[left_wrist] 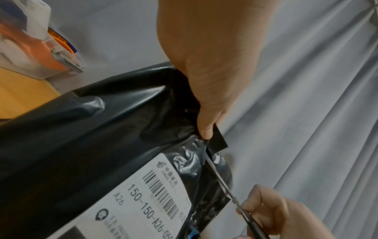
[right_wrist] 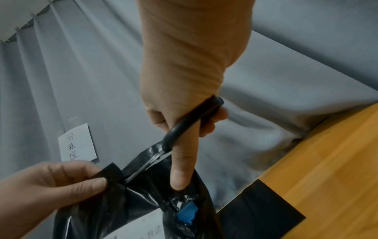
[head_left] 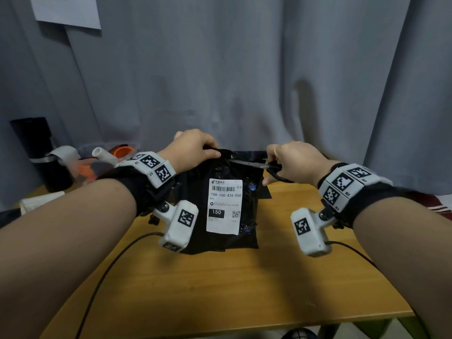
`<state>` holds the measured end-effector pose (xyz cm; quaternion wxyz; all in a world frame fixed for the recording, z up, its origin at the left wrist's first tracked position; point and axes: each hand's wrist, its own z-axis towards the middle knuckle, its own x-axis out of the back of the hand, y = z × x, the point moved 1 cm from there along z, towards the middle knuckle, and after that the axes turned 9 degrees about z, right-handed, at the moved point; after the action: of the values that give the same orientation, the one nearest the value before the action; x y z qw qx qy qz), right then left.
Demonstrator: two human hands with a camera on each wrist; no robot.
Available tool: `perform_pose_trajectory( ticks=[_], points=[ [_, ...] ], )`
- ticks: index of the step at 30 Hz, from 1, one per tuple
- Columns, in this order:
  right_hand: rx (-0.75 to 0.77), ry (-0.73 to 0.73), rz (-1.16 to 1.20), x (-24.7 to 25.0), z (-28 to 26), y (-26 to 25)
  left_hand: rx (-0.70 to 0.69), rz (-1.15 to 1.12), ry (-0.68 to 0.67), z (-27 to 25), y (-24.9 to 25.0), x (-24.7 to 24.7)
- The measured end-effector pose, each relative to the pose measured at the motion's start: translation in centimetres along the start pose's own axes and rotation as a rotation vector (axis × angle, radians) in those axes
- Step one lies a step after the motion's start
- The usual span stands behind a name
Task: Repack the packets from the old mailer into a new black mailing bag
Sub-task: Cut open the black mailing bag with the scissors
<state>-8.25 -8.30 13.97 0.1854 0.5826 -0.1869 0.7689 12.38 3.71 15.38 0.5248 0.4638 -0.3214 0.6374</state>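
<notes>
The old black mailer (head_left: 195,183) with a white shipping label (head_left: 223,206) stands upright on the wooden table (head_left: 244,289). My left hand (head_left: 195,148) pinches a strip of the mailer's top edge (left_wrist: 216,142) between thumb and fingers. My right hand (head_left: 293,160) grips black-handled scissors (head_left: 254,163), index finger laid along them; the blades (right_wrist: 143,168) sit in the mailer's top beside my left thumb. Something blue (right_wrist: 187,213) shows through a tear in the mailer. A flat black bag (right_wrist: 259,210) lies on the table to the right, partly under the mailer.
At the table's left stand a black bottle (head_left: 36,152) and an orange tape dispenser (head_left: 97,160) among white clutter. A grey curtain (head_left: 244,69) hangs right behind the table. Thin cables (head_left: 110,260) trail from the wrist cameras over the near tabletop.
</notes>
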Motion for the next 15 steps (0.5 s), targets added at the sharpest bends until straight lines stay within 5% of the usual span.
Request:
perform_pose_trajectory(
  ticks=[15],
  points=[
    [-0.106,0.170,0.164,-2.5,-1.8,2.2,-0.018,-0.279,0.037,0.3,2.0,-0.3]
  ],
)
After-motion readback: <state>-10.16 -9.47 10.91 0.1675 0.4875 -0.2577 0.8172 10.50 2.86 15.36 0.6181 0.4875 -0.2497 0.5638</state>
